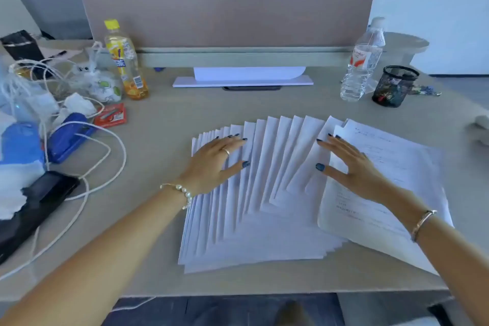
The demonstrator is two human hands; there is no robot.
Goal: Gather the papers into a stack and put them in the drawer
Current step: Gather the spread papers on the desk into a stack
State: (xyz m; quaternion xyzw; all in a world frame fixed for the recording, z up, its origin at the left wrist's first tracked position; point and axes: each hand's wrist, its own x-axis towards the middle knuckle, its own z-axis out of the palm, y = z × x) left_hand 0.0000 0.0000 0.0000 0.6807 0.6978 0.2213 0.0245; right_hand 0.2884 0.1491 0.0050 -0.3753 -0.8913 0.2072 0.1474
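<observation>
- Left hand (pixel 215 160) and right hand (pixel 352 164) lie flat, fingers spread, gripping nothing, pressing on fanned papers (pixel 264 193) across the worktop (pixel 164 219).
- Pushing unevenly could buckle sheets or slide the bottom ones off the near edge.
- The drawer appears out of view.

I see the papers (pixel 264 193) fanned at the surface's (pixel 164 114) centre, my hands on them: left hand (pixel 211 164) at nine o'clock, right hand (pixel 354 167) at three; pen cup (pixel 395 86) at one.
</observation>
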